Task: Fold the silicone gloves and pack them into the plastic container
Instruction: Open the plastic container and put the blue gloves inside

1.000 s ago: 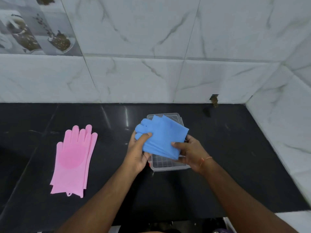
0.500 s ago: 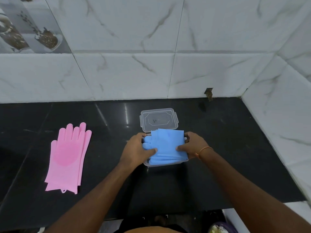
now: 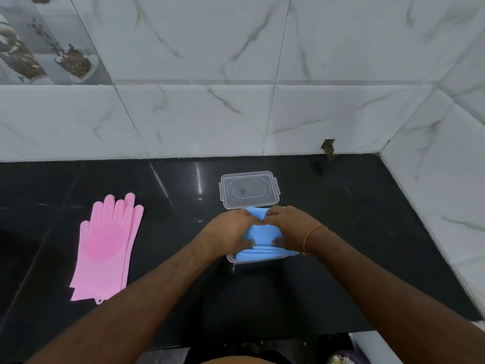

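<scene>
**Blue gloves now pressed into the container**

Blue silicone gloves (image 3: 262,233), folded into a thick bundle, now sit in the plastic container (image 3: 232,258) at the middle of the black desk (image 3: 354,232). One second ago the hands held this bundle in the air above the container; half a second ago it was lowered onto the rim. Now both hands push it down from above. The left hand (image 3: 225,233) and the right hand (image 3: 291,229) lie on top of the bundle, with the fingers curled over its far edge and the thumbs pressing the near side. The near fold of the gloves stands a little over the front rim, so I judge the bundle is not fully inside yet.

The clear lid (image 3: 249,189) lies just behind the container. The pink gloves (image 3: 107,245) lie flat on the left of the desk, well apart and not folded. So about half of the packing seems done: the pink pair must be folded next.
</scene>
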Motion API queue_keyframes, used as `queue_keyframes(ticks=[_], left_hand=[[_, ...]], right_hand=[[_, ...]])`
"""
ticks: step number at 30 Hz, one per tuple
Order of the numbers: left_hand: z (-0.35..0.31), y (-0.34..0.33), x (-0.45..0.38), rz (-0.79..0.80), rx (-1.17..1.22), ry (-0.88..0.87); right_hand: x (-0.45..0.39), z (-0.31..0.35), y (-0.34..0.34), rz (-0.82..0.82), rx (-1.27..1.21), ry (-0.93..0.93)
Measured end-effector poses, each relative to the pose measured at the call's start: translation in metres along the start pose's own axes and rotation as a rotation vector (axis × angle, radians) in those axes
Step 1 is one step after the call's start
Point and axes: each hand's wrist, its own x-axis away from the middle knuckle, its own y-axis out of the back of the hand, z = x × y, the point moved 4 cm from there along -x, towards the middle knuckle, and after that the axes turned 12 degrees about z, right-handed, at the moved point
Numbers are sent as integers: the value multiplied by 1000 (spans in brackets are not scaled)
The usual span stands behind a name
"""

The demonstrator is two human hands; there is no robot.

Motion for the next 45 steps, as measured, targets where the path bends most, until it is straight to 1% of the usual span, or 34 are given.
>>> queue_keyframes(ticks=[2,5,10,14,19,24,26,28,29,31,32,33,34,35,36,37,38,39,40,41,43,45], left_hand=[[0,-3,-11,54,-60,17],[3,-11,-25,96,-118,55],[13,-37,-44,209,-149,111],[15,-52,-54,273,-157,129],[15,-54,-61,251,-186,152],[15,-49,-58,279,-218,128],[13,-43,-54,264,-197,128],[12,-38,-43,173,-108,138],[11,-34,-35,87,-47,128],[3,-33,-10,-149,135,96],[0,-37,5,-238,255,89],[-2,-44,19,-283,361,108],[-4,-54,30,-272,478,150],[-6,-66,37,-197,617,215],[-8,-81,42,-69,779,293],[-10,-94,45,76,956,380],[-14,-103,48,188,1141,458],[-16,-109,49,216,1305,504],[-15,-112,47,167,1418,527],[-13,-113,43,85,1485,535],[-7,-112,34,-73,1542,536],[-3,-108,23,-149,1556,522]], right_hand=[[-8,0,-4,35,38,24],[-21,0,-7,81,83,38],[-43,7,-19,178,167,78],[-55,10,-32,221,140,95],[-60,8,-40,140,106,61],[-60,7,-43,102,93,47],[-58,7,-43,103,93,26],[-55,6,-40,101,87,-4],[-52,5,-36,71,80,-14],[-44,1,-23,-78,75,-17],[-39,-2,-17,-176,93,-10],[-35,-5,-11,-274,115,-1],[-32,-9,-6,-372,133,8],[-30,-13,-3,-446,137,10],[-30,-17,-2,-466,127,0],[-32,-22,-3,-425,98,-24],[-35,-27,-7,-360,61,-45],[-37,-31,-11,-289,32,-64],[-39,-34,-16,-230,15,-79],[-39,-37,-21,-193,1,-93],[-35,-44,-32,-178,-70,-120],[-28,-51,-43,-174,-158,-163]])
